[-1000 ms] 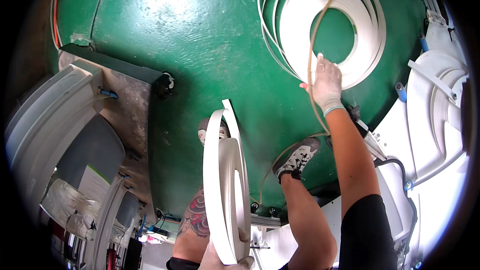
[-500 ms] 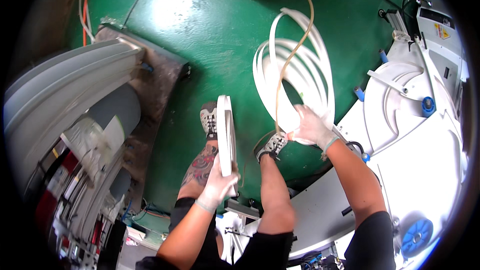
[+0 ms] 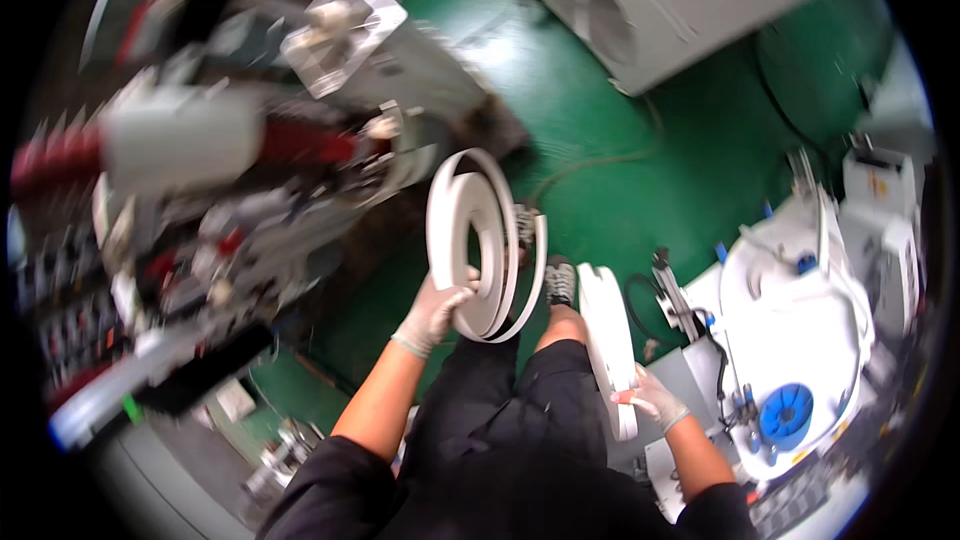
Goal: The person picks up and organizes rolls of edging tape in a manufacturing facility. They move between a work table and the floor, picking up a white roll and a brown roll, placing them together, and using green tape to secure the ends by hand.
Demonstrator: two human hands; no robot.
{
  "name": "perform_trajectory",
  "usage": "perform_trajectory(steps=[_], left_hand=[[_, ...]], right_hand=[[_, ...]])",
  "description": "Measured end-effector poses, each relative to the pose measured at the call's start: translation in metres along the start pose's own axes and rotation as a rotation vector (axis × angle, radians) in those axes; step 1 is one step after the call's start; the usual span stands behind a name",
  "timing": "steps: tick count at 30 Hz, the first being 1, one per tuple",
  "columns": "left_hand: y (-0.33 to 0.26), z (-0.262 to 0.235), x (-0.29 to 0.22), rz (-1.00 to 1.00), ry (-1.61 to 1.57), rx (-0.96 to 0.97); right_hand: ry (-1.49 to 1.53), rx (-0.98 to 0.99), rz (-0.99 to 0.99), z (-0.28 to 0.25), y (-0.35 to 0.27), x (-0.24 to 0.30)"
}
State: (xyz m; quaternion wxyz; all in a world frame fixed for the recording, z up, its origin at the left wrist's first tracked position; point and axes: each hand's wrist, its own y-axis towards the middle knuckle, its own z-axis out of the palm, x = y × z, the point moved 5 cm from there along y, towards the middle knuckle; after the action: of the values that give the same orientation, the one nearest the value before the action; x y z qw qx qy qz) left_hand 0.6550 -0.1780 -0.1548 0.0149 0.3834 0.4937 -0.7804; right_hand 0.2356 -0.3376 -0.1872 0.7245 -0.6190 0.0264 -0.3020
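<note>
2 white strip coils, 2 gloved hands. Left hand [image 3: 432,312] closes around the lower rim of the loose coil [image 3: 478,240], held upright over the green floor [image 3: 640,170]; its outer wraps hang slack. Right hand [image 3: 648,398] grips the flat coil [image 3: 606,340] edge-on beside the right knee. Blurred machinery [image 3: 220,170] crowds the left; a white housing [image 3: 800,310] stands right.
</note>
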Motion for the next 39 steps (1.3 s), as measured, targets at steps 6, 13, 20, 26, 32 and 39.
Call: perform_trajectory(steps=[6, 13, 20, 26, 32, 39], left_hand=[[-0.132, -0.033, -0.032, 0.216, 0.488, -0.059], [-0.236, -0.145, 0.099, 0.244, -0.221, -0.365], [-0.339, -0.269, 0.242, 0.141, -0.808, -1.027], [-0.412, -0.355, 0.310, 0.186, -1.261, -1.205], [-0.471, -0.402, 0.368, 0.313, -1.403, -1.242], [-0.536, -0.453, 0.402, 0.195, -1.270, -1.352]], right_hand=[[-0.064, -0.005, -0.284, 0.024, -0.028, 0.026], [-0.622, 0.235, -0.415, 0.048, -0.019, 0.092], [-1.357, 0.421, -0.470, 0.139, 0.040, 0.178], [-1.506, 0.750, -0.399, 0.299, 0.105, 0.239], [-1.395, 0.852, 0.135, 0.535, 0.192, 0.276], [-1.536, 0.812, 0.090, 0.863, 0.220, 0.218]])
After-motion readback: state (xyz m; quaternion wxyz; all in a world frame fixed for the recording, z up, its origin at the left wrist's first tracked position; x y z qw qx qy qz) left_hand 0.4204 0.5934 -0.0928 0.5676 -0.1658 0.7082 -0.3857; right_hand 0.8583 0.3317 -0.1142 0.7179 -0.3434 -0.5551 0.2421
